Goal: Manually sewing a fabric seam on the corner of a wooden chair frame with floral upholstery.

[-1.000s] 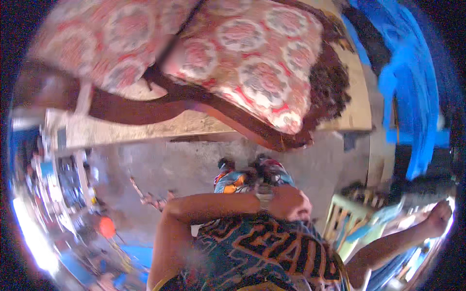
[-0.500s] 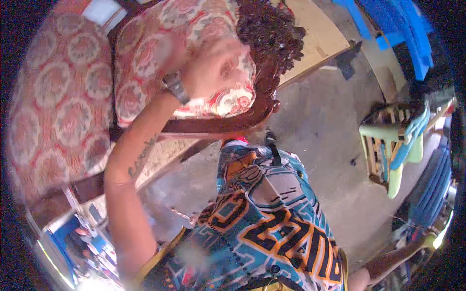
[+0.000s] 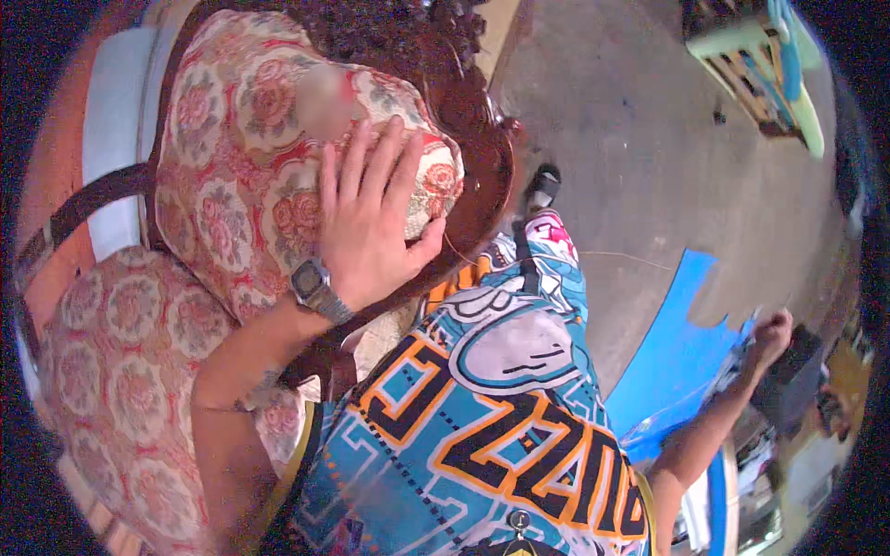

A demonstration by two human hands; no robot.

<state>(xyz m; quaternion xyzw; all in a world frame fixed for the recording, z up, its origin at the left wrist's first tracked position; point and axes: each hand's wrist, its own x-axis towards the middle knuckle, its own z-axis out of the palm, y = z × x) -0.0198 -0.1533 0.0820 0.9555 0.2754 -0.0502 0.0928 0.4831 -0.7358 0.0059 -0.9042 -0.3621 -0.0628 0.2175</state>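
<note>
Red-and-cream floral cushion [image 3: 222,190] sits far left against a dark brown frame [image 3: 484,153]. Left hand [image 3: 369,236], near the waist a second ago, now lies flat on it, fingers open, spread: contact, no grip. Second cushion [image 3: 130,324] near left. Right hand [image 3: 770,338] right, well apart, fingers look curled; can't tell if holding anything.

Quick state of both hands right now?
Left hand: open, palm down on the floral cushion.
Right hand: looks curled; whether it holds anything cannot be told.
</note>
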